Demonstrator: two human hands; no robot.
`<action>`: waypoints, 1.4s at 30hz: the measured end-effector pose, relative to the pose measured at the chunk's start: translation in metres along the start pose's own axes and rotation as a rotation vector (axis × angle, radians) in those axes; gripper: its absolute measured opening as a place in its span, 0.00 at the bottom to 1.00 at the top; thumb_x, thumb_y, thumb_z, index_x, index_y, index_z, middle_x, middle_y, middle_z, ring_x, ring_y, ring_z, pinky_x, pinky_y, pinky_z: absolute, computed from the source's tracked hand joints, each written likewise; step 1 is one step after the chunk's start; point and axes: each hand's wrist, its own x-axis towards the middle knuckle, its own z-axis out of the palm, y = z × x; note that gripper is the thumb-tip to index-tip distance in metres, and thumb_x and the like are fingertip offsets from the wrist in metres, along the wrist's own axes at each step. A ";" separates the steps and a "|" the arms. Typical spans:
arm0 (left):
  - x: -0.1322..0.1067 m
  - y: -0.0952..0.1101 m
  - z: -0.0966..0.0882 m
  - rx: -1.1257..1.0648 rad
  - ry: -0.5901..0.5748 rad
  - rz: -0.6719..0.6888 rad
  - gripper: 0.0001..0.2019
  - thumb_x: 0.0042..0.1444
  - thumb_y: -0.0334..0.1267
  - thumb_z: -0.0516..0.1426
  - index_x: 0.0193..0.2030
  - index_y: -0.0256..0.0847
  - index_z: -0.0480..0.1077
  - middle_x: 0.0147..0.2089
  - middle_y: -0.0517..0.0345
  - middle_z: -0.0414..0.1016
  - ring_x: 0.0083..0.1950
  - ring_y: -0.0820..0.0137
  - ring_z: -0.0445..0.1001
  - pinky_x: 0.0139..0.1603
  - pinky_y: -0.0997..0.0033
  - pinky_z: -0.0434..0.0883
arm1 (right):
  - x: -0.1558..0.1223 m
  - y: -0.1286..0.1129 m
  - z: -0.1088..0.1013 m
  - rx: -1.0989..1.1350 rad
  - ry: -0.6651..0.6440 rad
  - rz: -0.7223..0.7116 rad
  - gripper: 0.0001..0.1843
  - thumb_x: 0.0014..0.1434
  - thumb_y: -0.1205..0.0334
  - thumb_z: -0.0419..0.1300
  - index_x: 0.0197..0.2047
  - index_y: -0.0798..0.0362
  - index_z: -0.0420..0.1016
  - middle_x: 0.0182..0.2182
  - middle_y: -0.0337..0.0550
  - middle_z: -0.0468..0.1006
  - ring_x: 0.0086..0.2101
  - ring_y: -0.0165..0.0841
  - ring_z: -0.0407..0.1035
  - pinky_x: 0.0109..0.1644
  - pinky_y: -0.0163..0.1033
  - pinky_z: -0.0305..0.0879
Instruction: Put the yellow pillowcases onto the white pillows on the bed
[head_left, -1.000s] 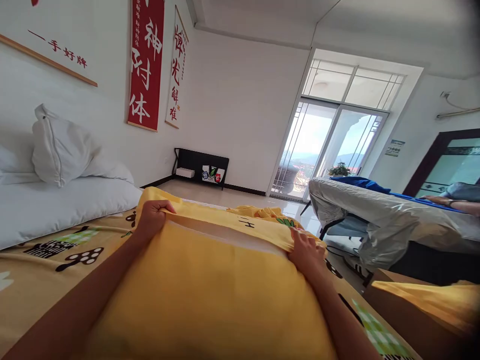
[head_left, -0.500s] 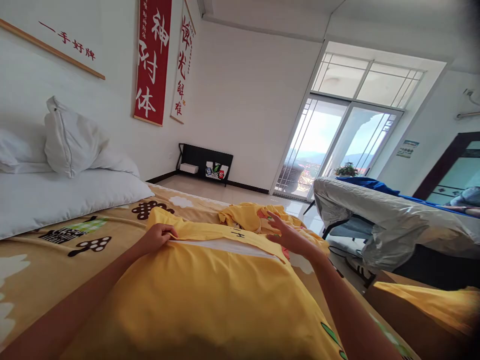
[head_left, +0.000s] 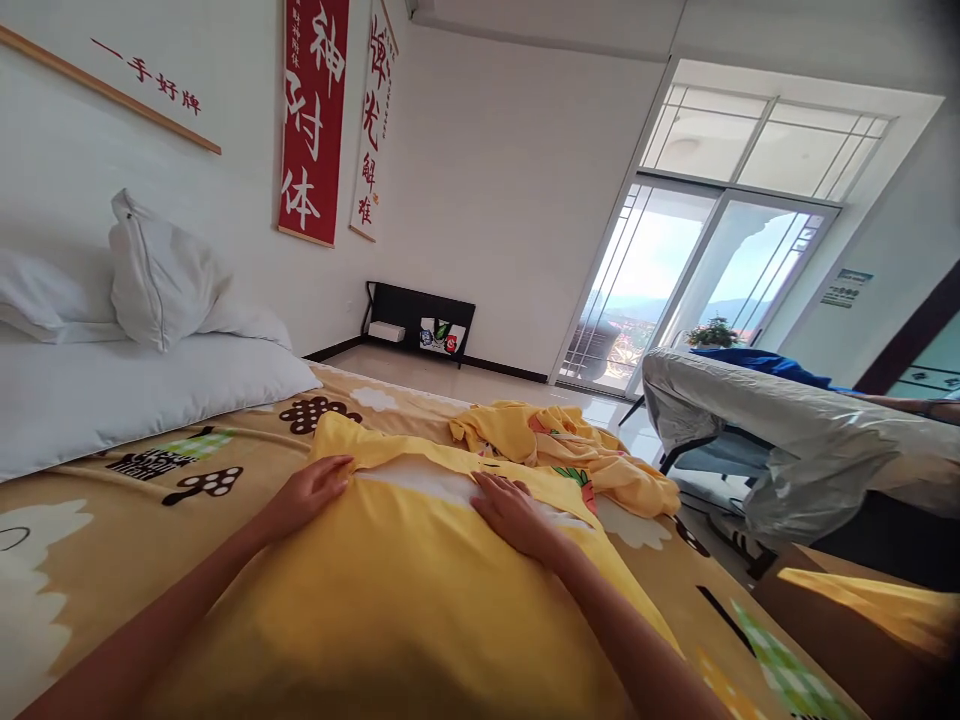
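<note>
A pillow in a yellow pillowcase [head_left: 405,600] lies in front of me on the patterned bed sheet [head_left: 112,510]. A strip of white pillow [head_left: 420,478] shows at the case's open far end. My left hand [head_left: 311,492] rests at the left corner of that opening, fingers curled over the yellow edge. My right hand [head_left: 517,515] lies flat on the pillow near the opening, fingers stretched out, holding nothing. A second crumpled yellow pillowcase [head_left: 570,450] lies just beyond it on the bed.
White pillows [head_left: 161,275] and a white duvet [head_left: 135,390] lie at the bed's left. An ironing board with a silver cover [head_left: 787,440] stands to the right, another person's arm [head_left: 907,404] beyond it. A black low shelf [head_left: 420,325] and glass doors [head_left: 675,290] stand at the far wall.
My right hand let go of the pillowcase edge, lifted toward the crumpled case, then came down flat on the pillow. The left hand stayed at the opening. My view shifted slightly.
</note>
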 end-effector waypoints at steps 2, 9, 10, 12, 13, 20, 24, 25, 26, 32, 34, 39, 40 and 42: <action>-0.001 -0.004 -0.002 0.037 0.009 0.011 0.33 0.52 0.58 0.53 0.58 0.38 0.67 0.60 0.47 0.69 0.61 0.56 0.67 0.63 0.58 0.63 | 0.004 -0.012 -0.028 -0.037 0.035 -0.035 0.25 0.64 0.57 0.49 0.62 0.55 0.63 0.60 0.53 0.66 0.58 0.42 0.61 0.61 0.49 0.52; 0.004 -0.005 0.003 0.064 0.033 0.042 0.27 0.53 0.52 0.52 0.54 0.37 0.69 0.58 0.47 0.71 0.59 0.58 0.68 0.62 0.59 0.62 | 0.032 -0.091 -0.034 -0.056 0.093 -0.317 0.19 0.65 0.58 0.50 0.56 0.53 0.68 0.47 0.50 0.75 0.47 0.37 0.68 0.51 0.42 0.61; 0.005 -0.004 0.003 0.064 0.037 0.038 0.26 0.53 0.51 0.52 0.53 0.37 0.70 0.57 0.47 0.71 0.59 0.58 0.68 0.62 0.59 0.62 | 0.037 -0.098 -0.028 -0.121 0.049 -0.353 0.17 0.64 0.59 0.49 0.52 0.54 0.71 0.45 0.50 0.76 0.46 0.38 0.68 0.50 0.42 0.62; 0.009 -0.001 -0.001 0.077 0.016 0.016 0.22 0.51 0.47 0.53 0.50 0.38 0.72 0.54 0.48 0.73 0.57 0.58 0.70 0.60 0.60 0.63 | 0.049 -0.109 -0.019 -0.243 -0.016 -0.391 0.15 0.63 0.63 0.48 0.45 0.56 0.75 0.43 0.52 0.76 0.45 0.39 0.69 0.48 0.42 0.62; 0.014 0.002 -0.005 0.089 -0.014 0.002 0.21 0.49 0.44 0.54 0.48 0.39 0.73 0.52 0.49 0.75 0.55 0.58 0.71 0.59 0.60 0.64 | 0.055 -0.113 -0.016 -0.272 -0.036 -0.392 0.15 0.62 0.64 0.49 0.44 0.56 0.75 0.42 0.51 0.76 0.45 0.39 0.69 0.47 0.42 0.63; 0.045 0.022 -0.018 0.055 0.068 0.022 0.10 0.46 0.36 0.50 0.32 0.40 0.71 0.37 0.54 0.77 0.41 0.63 0.74 0.44 0.66 0.68 | 0.095 -0.137 -0.009 -0.249 -0.086 -0.289 0.16 0.56 0.66 0.51 0.43 0.52 0.77 0.41 0.46 0.79 0.41 0.38 0.73 0.39 0.38 0.64; 0.035 -0.002 0.007 -0.044 0.330 0.021 0.09 0.50 0.38 0.47 0.32 0.40 0.67 0.32 0.56 0.72 0.34 0.66 0.70 0.36 0.68 0.66 | 0.100 -0.146 0.001 -0.291 -0.071 -0.269 0.15 0.56 0.67 0.49 0.42 0.55 0.75 0.38 0.50 0.80 0.37 0.40 0.75 0.36 0.39 0.63; 0.031 -0.008 0.011 -0.051 0.306 0.043 0.09 0.50 0.38 0.48 0.32 0.39 0.67 0.31 0.56 0.71 0.33 0.67 0.69 0.36 0.68 0.66 | 0.101 -0.147 0.002 -0.304 -0.063 -0.288 0.15 0.56 0.67 0.50 0.42 0.55 0.74 0.38 0.50 0.80 0.37 0.40 0.75 0.36 0.39 0.63; 0.027 -0.014 0.013 -0.053 0.265 0.078 0.10 0.51 0.39 0.48 0.33 0.39 0.68 0.32 0.56 0.71 0.33 0.67 0.69 0.36 0.68 0.67 | 0.103 -0.148 0.003 -0.320 -0.054 -0.316 0.14 0.57 0.67 0.50 0.43 0.55 0.74 0.38 0.50 0.80 0.37 0.41 0.75 0.37 0.40 0.63; 0.014 -0.013 0.005 0.094 0.121 0.241 0.13 0.50 0.34 0.50 0.42 0.39 0.68 0.41 0.51 0.70 0.45 0.63 0.67 0.49 0.63 0.65 | 0.112 -0.152 0.009 -0.415 -0.077 -0.427 0.13 0.56 0.70 0.50 0.42 0.56 0.73 0.35 0.49 0.80 0.36 0.41 0.75 0.34 0.39 0.62; 0.012 -0.009 0.003 0.151 0.101 0.242 0.12 0.50 0.33 0.51 0.42 0.39 0.67 0.43 0.50 0.70 0.46 0.62 0.66 0.51 0.61 0.64 | 0.115 -0.153 0.012 -0.437 -0.076 -0.441 0.13 0.57 0.71 0.50 0.41 0.56 0.74 0.35 0.49 0.80 0.36 0.41 0.75 0.33 0.39 0.61; 0.011 -0.008 0.006 0.170 0.064 0.240 0.05 0.56 0.35 0.50 0.36 0.39 0.66 0.39 0.52 0.71 0.43 0.64 0.67 0.48 0.62 0.63 | 0.125 -0.155 0.017 -0.476 -0.111 -0.433 0.12 0.58 0.70 0.50 0.36 0.54 0.75 0.34 0.50 0.80 0.35 0.41 0.76 0.32 0.39 0.59; 0.011 -0.009 0.006 0.173 0.063 0.234 0.05 0.56 0.35 0.51 0.35 0.39 0.66 0.39 0.53 0.71 0.43 0.65 0.67 0.48 0.62 0.63 | 0.127 -0.155 0.017 -0.488 -0.118 -0.449 0.12 0.58 0.69 0.50 0.36 0.54 0.76 0.34 0.50 0.80 0.35 0.41 0.75 0.33 0.39 0.59; 0.012 -0.012 0.007 0.183 0.057 0.230 0.04 0.56 0.36 0.51 0.34 0.39 0.65 0.39 0.53 0.70 0.42 0.65 0.67 0.48 0.62 0.63 | 0.131 -0.156 0.018 -0.502 -0.129 -0.497 0.12 0.59 0.68 0.51 0.36 0.54 0.76 0.34 0.50 0.80 0.35 0.42 0.75 0.33 0.39 0.60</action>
